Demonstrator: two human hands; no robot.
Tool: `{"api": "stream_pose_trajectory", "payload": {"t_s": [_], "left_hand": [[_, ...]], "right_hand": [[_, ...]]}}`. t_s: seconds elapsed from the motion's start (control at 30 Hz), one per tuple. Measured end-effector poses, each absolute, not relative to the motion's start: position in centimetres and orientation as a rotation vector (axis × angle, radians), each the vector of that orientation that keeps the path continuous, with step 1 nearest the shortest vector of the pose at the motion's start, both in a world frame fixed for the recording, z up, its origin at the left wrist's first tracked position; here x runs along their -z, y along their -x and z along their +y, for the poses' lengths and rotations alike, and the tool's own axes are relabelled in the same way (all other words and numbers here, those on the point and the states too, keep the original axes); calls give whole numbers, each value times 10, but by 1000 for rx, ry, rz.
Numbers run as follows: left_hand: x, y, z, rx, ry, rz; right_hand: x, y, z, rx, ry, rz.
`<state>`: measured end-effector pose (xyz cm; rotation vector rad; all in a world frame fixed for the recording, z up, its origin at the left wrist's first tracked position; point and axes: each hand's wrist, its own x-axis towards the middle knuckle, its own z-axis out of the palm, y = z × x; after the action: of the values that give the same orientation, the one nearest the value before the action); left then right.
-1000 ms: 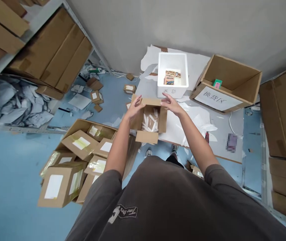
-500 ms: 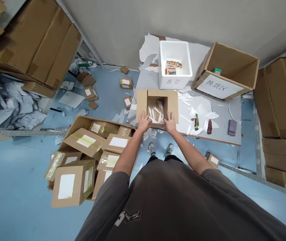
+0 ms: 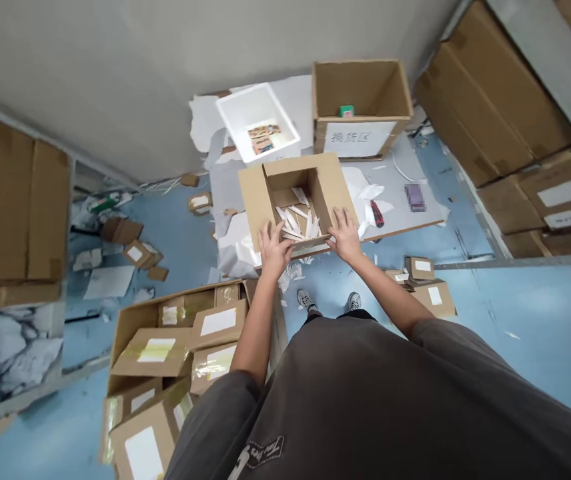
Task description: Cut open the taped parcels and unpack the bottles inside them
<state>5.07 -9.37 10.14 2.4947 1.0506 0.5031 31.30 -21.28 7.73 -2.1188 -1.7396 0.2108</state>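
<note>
An open cardboard box (image 3: 333, 183) is between my hands at the table's front edge, its side flaps spread outward. Inside it lie several crumpled strips of white paper (image 3: 299, 219). My left hand (image 3: 274, 250) grips the near left corner, fingers over the left flap. At the near right corner, my right hand (image 3: 344, 235) holds the box with its fingers on the right flap and its thumb by the near wall.
Behind the box stand a white foam bin (image 3: 233, 113) with small packets inside and a labelled carton (image 3: 360, 138). A red-black tool (image 3: 377, 214) lies on the table (image 3: 400, 200) among torn paper. A large box of parcels (image 3: 138, 307) is at lower left.
The view has turned to the right. The open box is tilted and looks larger, raised nearer to me, with both hands still at its near corners. It now hides the yellow-black tool.
</note>
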Motion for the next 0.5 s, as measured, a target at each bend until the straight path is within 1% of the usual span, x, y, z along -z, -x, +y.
{"api": "stream_pose_trajectory", "payload": {"t_s": [0.13,0.27,0.4,0.5], "left_hand": [[-136,-162,-121,-517,-2568,768],[-158,-296,-180,-403,-2603,447],[-160,-416,-258,-273,-2586,136],[-155,-481,-312,-224,-2597,-49]], "right_hand": [[-118,-397,-287,-121,2296,-1500],[-146,-482,-394,-82,2471,-1195],[-153,-544,-507,43,2604,-910],[-148,-579,-573,71,2689,-780]]}}
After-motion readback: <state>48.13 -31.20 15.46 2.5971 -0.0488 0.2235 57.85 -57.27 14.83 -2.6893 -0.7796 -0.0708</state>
